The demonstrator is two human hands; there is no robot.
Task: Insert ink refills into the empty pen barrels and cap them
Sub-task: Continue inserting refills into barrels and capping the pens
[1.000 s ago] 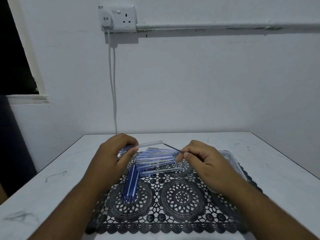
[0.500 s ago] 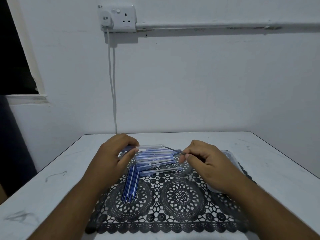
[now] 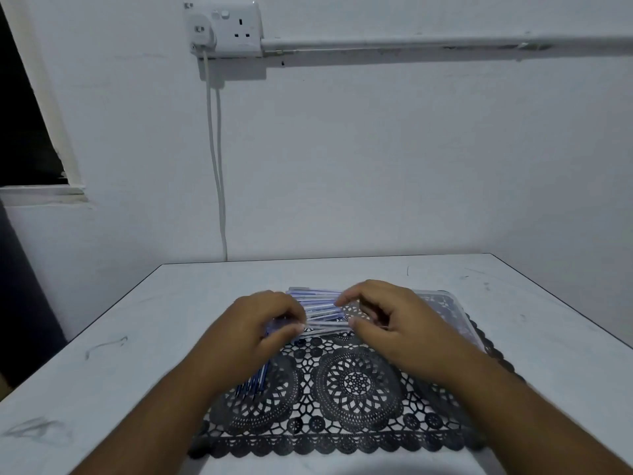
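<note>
Refill insertion into barrel, above the lace mat.

The left hand (image 3: 253,332) pinched a clear pen barrel (image 3: 325,326) level, steadying its open end; the right hand's (image 3: 387,323) grip, closed around the refill, fed it inward. Spare barrels (image 3: 317,299) lay just beyond, within reach, on the worktop (image 3: 102,354).

— We cannot make out much of the clear plastic pen barrel (image 3: 327,326): it is motion-blurred, and its ends vanish under the left hand (image 3: 260,332) and the right hand (image 3: 387,323). Whether a refill sits inside, we cannot tell.

— Agreed. The bundle of blue ink refills (image 3: 251,383) shows only its lower tips below the left wrist.

— The clear plastic tray (image 3: 455,313) is half covered by the right hand, its contents unreadable to us.

— And the white surface (image 3: 102,371) is cut off at the bottom edge, both forearms too.
</note>
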